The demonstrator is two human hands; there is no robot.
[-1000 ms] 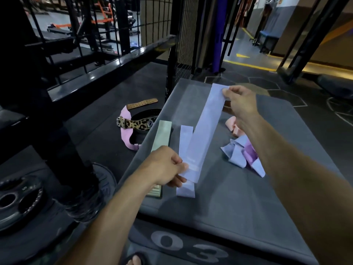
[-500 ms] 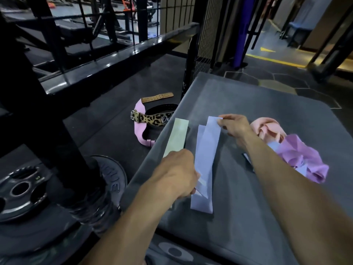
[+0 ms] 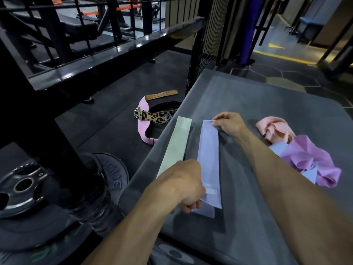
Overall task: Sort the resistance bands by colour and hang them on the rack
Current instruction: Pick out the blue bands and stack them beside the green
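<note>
Presently | blue band (image 3: 208, 159) laid flat on counter (image 3: 267, 104) beside green band (image 3: 174, 148) | left hand (image 3: 181, 186) and right hand (image 3: 228, 124) pinched its ends | risk: misalignment over lower blue band on release; unsorted pile (image 3: 305, 155) could be dragged by forearm.

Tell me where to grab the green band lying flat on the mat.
Pinch the far short end of the green band from above. It lies flat and straight, that end is bare, and the near end sits under the left hand.
</note>
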